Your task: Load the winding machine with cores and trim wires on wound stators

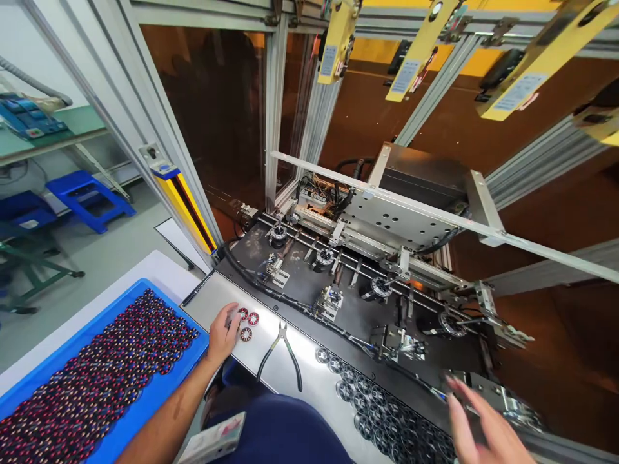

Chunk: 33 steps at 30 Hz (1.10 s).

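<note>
My left hand (223, 335) is at the left end of the metal ledge, its fingers curled around a dark, ring-shaped part like a small motor stator (232, 321), mostly hidden. Just beyond the fingertips lie a red-rimmed stator (253, 319) and one with a paler centre (246, 334); another (242, 314) is partly covered by the fingers. My right hand (483, 425), smeared by motion, is over the right front of the machine, thumb and fingers apart and nothing visible between them. Pliers (282, 335) with dark handles lie spread on the ledge between my hands.
A blue tray (145, 283) full of similar stators stands at left. Rows of round metal parts (360, 399) cover the ledge's right part. Behind it, a black machine bed (300, 283) carries several fixtures and round holders (325, 259). A metal rail (387, 201) crosses above; yellow brackets (406, 77) hang overhead.
</note>
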Each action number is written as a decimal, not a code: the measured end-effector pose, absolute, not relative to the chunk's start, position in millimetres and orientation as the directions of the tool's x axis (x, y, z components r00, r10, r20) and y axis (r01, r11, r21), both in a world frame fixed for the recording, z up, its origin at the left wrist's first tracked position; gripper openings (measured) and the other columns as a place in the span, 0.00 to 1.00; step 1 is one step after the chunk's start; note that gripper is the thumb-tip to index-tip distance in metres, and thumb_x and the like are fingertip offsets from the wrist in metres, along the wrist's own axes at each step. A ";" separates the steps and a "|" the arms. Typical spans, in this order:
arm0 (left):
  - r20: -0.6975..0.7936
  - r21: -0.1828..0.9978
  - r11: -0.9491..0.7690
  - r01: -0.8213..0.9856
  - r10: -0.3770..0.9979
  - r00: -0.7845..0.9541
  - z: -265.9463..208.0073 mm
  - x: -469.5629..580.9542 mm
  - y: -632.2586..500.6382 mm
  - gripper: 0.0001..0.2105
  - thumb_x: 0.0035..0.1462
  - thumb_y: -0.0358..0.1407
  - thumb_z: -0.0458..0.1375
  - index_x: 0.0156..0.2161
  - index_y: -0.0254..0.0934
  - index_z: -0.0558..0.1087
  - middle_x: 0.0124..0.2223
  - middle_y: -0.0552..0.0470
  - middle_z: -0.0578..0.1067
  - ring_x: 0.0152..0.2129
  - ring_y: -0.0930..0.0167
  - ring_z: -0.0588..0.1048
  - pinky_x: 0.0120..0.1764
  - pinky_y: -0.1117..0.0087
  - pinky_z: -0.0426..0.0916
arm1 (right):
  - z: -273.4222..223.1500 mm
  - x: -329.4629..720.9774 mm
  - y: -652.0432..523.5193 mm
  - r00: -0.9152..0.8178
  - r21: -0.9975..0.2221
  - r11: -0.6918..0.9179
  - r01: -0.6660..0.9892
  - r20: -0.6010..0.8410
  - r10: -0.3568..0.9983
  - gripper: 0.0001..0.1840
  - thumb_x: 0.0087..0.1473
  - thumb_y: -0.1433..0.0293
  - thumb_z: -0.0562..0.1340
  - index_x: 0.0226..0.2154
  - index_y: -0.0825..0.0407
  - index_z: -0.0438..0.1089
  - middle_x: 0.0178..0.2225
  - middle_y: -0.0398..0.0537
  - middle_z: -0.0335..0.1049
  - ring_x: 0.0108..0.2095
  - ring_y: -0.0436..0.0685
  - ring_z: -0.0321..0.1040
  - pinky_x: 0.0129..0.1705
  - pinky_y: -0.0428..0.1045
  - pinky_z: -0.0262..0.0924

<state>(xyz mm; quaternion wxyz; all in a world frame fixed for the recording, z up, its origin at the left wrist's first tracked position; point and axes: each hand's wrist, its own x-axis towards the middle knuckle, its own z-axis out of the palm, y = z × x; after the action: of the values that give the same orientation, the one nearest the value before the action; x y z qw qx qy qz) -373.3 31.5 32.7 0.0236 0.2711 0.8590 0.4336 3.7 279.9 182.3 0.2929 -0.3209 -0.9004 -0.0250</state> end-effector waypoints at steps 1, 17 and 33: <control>0.197 0.758 0.479 0.442 0.479 -0.856 36.6 -375.7 28.4 0.21 0.64 0.47 0.47 0.51 0.36 0.71 0.47 0.42 0.79 0.42 0.62 0.79 0.46 0.59 0.74 | 191.7 -29.0 292.2 -0.671 -0.123 0.868 0.481 0.586 0.455 0.22 0.59 0.70 0.61 0.56 0.48 0.67 0.42 0.51 0.78 0.37 0.62 0.77 0.45 0.56 0.70; 0.364 0.620 0.545 0.565 0.438 -0.822 92.2 -413.2 -5.8 0.16 0.64 0.43 0.50 0.47 0.37 0.73 0.48 0.43 0.79 0.45 0.60 0.78 0.47 0.60 0.74 | 125.9 -428.9 367.6 -0.996 -0.297 0.954 0.040 0.070 0.064 0.10 0.62 0.65 0.62 0.41 0.55 0.72 0.45 0.49 0.73 0.46 0.57 0.71 0.50 0.59 0.66; 0.210 0.285 0.231 0.930 0.932 -0.296 114.4 -520.8 230.1 0.20 0.61 0.35 0.57 0.58 0.35 0.69 0.66 0.40 0.64 0.66 0.56 0.57 0.64 0.47 0.55 | 115.9 -463.6 403.7 -0.682 -0.558 0.435 0.706 -0.373 0.629 0.18 0.62 0.62 0.62 0.51 0.54 0.68 0.50 0.52 0.69 0.46 0.59 0.71 0.47 0.57 0.70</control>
<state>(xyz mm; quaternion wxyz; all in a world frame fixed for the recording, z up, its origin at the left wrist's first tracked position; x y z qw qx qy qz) -520.8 230.1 114.4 0.0022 0.5934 0.7844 0.1803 -463.6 403.7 115.9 -0.0544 -0.3949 -0.8454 0.3557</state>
